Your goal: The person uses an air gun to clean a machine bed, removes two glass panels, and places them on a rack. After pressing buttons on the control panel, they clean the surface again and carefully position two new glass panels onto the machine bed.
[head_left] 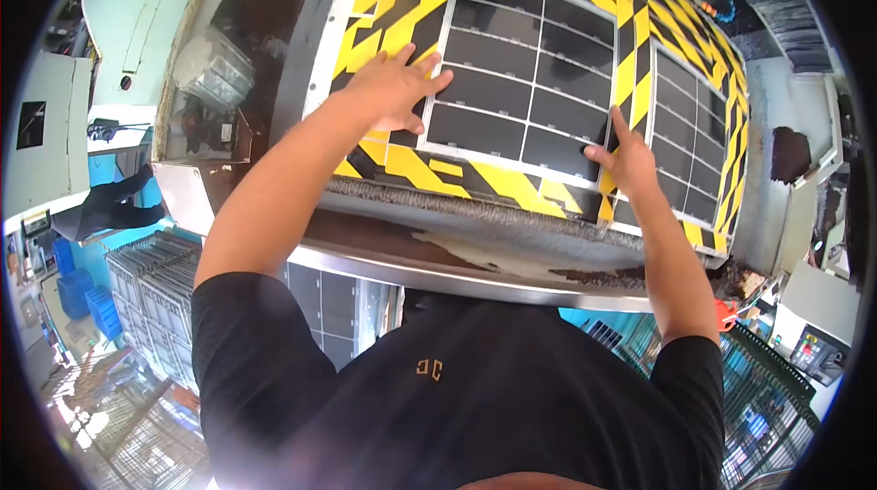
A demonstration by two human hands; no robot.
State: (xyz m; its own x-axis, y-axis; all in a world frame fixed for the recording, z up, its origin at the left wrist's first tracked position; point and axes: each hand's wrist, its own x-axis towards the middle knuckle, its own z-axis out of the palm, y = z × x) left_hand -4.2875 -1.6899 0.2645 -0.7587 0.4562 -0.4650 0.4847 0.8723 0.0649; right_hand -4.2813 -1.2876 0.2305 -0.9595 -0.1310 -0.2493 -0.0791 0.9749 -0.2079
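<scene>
A dark rectangular panel (486,61), split into a grid by pale lines and edged by a thin light metal frame, lies on a bed covered in yellow-and-black striped tape (399,20). My left hand (391,93) is at the panel's left edge, fingers spread over the tape and frame. At the opposite edge, near the lower right corner, is my right hand (628,154), its thumb and forefinger apart; its other fingers are mostly hidden. Neither hand grips anything that I can see. A similar dark panel (671,125) lies to the right, beyond a taped strip.
A bristly strip (475,201) runs along the bed's near edge, above a metal rail (484,285) in front of my body. Framed panels or racks (151,289) stand stacked at lower left. Blue bins (84,298) and a green wire rack (767,380) are farther out.
</scene>
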